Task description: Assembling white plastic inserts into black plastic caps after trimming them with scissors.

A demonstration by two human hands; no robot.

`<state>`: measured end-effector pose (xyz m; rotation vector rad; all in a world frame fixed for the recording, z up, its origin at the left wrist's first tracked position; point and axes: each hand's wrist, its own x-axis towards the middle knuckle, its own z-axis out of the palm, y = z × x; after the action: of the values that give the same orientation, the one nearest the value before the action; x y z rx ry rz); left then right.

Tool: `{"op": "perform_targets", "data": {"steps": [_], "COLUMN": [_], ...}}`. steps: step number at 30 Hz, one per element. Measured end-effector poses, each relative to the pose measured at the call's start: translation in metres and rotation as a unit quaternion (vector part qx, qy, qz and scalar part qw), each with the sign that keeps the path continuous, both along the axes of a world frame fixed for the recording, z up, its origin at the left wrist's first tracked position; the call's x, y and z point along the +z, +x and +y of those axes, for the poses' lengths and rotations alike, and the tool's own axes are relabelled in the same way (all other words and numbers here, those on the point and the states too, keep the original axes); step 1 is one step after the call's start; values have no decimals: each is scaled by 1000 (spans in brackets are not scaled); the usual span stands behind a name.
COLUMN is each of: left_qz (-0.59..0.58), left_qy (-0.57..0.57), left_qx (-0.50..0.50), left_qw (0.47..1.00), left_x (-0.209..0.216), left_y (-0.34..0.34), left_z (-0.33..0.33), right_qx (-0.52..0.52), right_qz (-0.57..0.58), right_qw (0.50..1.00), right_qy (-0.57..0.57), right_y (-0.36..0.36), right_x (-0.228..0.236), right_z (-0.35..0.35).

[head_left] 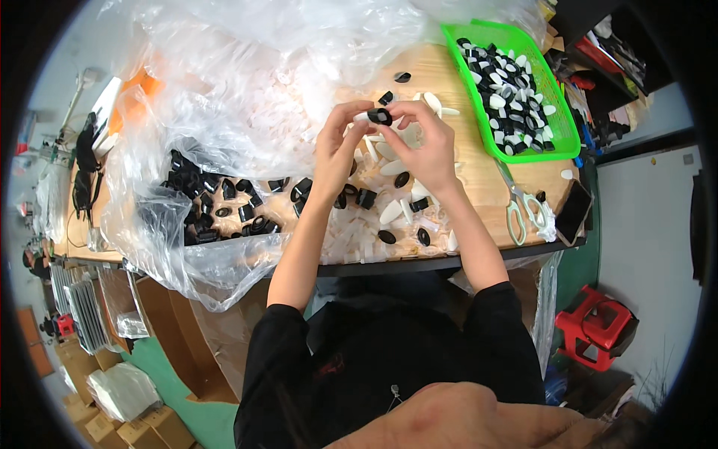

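Workroom with green floor [170,383] and a wooden counter [482,196], seen from above. Left hand [338,142] and right hand [432,142] are both drawn to a narrow pinch, meeting on a small black-and-white piece [381,117] held between their fingertips, raised above the counter's middle. Probably moulded plastic, it should prove light, stiff and not readily broken; smooth, curved sides may slip, so a fingertip hold at opposite ends seems best. Counts: one piece in the hands; one green basket [532,156] at the far right corner, its black and white contents too crowded to number; one pair of scissors [516,223] and one dark phone [574,212] by the right edge; two black ovals [387,236] close to the near edge. Black parts [183,179] amid clear plastic sheeting [213,273] at left, and pale ovals [390,212] between the forearms, overlap too much for reliable counting.
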<state>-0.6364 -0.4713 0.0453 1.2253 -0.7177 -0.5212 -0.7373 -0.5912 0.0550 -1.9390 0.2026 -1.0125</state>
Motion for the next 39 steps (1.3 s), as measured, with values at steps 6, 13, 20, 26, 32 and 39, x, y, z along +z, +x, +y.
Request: {"op": "perform_targets", "data": {"steps": [6, 13, 20, 26, 32, 39], "left_qz": [35, 41, 59, 39, 29, 146], "left_qy": [-18, -57, -59, -36, -53, -59], "left_qx": [-18, 3, 13, -2, 4, -29], "left_qw": [999, 998, 996, 999, 998, 987], "left_x": [-4, -9, -9, -3, -1, 3], "left_y": [0, 3, 2, 0, -4, -11], "left_z": [-2, -2, -1, 0, -1, -1], "right_qx": [-23, -16, 4, 5, -1, 48], "right_qz": [-41, -16, -13, 22, 14, -34], "right_qw": [993, 994, 997, 999, 995, 998], "right_qy": [-104, -104, -72, -44, -98, 17], "right_y": [0, -1, -2, -4, -2, 0], "right_x": [-2, 0, 1, -1, -1, 0], "right_z": [-1, -1, -2, -4, -3, -1]}}
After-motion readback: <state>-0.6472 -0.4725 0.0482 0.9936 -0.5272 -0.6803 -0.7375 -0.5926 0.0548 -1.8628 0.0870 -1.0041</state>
